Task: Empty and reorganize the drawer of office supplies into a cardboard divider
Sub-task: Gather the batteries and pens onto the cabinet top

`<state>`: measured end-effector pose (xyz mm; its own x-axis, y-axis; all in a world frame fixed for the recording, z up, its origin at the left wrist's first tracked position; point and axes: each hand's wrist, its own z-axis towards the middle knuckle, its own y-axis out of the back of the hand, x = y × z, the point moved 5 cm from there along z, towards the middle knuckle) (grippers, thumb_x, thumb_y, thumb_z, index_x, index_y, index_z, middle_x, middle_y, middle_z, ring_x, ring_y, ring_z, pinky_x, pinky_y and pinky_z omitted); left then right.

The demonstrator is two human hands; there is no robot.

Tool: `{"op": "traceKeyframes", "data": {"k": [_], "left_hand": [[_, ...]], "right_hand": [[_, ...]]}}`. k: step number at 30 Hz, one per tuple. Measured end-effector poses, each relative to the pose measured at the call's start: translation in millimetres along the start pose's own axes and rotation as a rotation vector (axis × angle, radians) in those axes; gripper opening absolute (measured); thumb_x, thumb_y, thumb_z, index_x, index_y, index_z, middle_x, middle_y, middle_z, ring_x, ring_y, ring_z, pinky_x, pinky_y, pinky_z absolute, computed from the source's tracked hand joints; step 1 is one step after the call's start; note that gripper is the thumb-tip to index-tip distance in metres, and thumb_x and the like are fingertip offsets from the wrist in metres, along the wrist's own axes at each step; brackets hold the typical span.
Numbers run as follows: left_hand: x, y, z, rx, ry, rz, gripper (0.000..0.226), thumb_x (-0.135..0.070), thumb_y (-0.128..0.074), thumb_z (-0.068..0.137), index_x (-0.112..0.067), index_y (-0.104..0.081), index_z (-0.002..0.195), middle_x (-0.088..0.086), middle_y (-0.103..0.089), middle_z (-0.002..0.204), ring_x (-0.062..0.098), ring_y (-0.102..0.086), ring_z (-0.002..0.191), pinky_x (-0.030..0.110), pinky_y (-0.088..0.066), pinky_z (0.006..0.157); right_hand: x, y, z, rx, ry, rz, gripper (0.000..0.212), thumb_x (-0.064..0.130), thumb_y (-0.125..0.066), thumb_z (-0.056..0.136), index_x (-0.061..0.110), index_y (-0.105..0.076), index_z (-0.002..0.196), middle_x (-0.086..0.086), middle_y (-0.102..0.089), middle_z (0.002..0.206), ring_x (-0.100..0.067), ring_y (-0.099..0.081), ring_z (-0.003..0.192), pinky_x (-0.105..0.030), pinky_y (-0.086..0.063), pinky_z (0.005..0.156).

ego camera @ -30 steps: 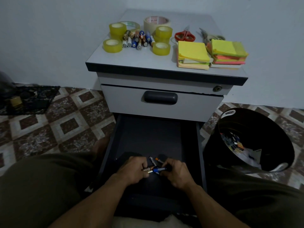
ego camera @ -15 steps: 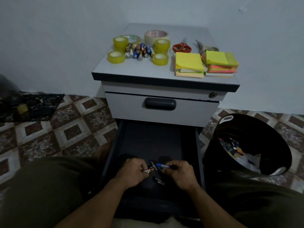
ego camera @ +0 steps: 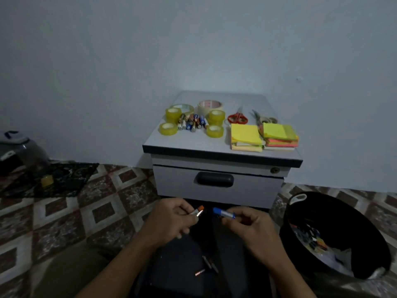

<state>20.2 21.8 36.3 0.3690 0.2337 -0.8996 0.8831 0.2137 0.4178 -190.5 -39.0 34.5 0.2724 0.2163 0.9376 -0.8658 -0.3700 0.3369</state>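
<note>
- Left hand: raised above the open drawer, fingers curled around small batteries; orange-tipped battery protruding from the fingertips toward the right.
- Right hand: raised level with the left, pinching blue-capped battery, cap end pointing left; the two held batteries near each other, tips apart.
- Open drawer: dark, pulled out at the base of the cabinet, below both hands.
- Loose batteries: three or so, lying on the drawer floor, near its middle, untouched.
- Cabinet: grey, upper drawer closed, dark handle, keyhole at right.
- Cabinet top:
  - Battery pile, between the yellow tape rolls.
  - Yellow tape rolls, two left of the pile, three right.
  - Wide beige tape roll and clear roll, at the back.
  - Red-handled scissors; grey scissors just beside.
  - Sticky-note stacks, two, at front right.
- Black bin: on the floor right of the drawer, holding mixed small items.
- Tiled floor: patterned brown and cream.
</note>
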Motion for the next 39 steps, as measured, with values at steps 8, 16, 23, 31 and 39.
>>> {"op": "traceKeyframes", "data": {"k": [8,16,23,31,39], "left_hand": [[-96.7,73.0,19.5,-0.234,-0.121,-0.070,0.012,-0.008,-0.081,0.079,0.000,-0.071,0.081,0.002,-0.065,0.051,0.010,-0.055,0.041,0.019,-0.041,0.041],[-148.1,114.8,108.8,-0.410,-0.067,-0.055,0.016,-0.023,-0.083,0.072,-0.010,-0.075,0.076,0.007,-0.072,0.061,0.015,-0.063,0.048,0.020,-0.040,0.047],[-164.1,120.1,192.8,-0.480,-0.005,0.190,0.023,-0.028,-0.079,0.068,-0.007,-0.074,0.077,0.007,-0.072,0.062,0.021,-0.069,0.059,0.033,-0.058,0.061],[-160.6,107.9,226.7,-0.461,0.008,0.377,0.028,-0.029,-0.081,0.068,-0.008,-0.069,0.081,0.011,-0.071,0.080,0.028,-0.071,0.070,0.034,-0.061,0.060],[-162.4,112.4,219.5,-0.404,-0.001,0.266,0.009,-0.007,-0.077,0.077,0.000,-0.072,0.077,0.011,-0.070,0.057,0.018,-0.067,0.043,0.035,-0.063,0.055]], "right_hand": [[123.4,30.1,48.9,-0.112,0.270,-0.078,0.005,0.022,-0.077,0.082,0.020,-0.077,0.078,-0.003,-0.066,0.060,-0.017,-0.056,0.052,-0.028,-0.042,0.049],[156.8,39.7,173.6,-0.334,0.131,-0.300,0.015,0.030,-0.076,0.073,0.016,-0.077,0.075,-0.005,-0.070,0.065,-0.013,-0.053,0.053,-0.024,-0.037,0.049],[147.0,9.9,258.6,-0.375,0.019,-0.432,0.038,0.043,-0.074,0.072,0.008,-0.075,0.087,-0.009,-0.070,0.080,-0.025,-0.064,0.074,-0.023,-0.043,0.054],[148.9,-12.7,269.5,-0.425,0.091,-0.513,0.029,0.025,-0.073,0.082,0.002,-0.067,0.098,-0.014,-0.067,0.097,-0.031,-0.066,0.085,-0.029,-0.049,0.060],[140.0,-22.8,273.1,-0.425,0.125,-0.564,0.023,0.028,-0.075,0.081,0.006,-0.068,0.080,-0.012,-0.070,0.084,-0.025,-0.065,0.069,-0.033,-0.059,0.059]]}}
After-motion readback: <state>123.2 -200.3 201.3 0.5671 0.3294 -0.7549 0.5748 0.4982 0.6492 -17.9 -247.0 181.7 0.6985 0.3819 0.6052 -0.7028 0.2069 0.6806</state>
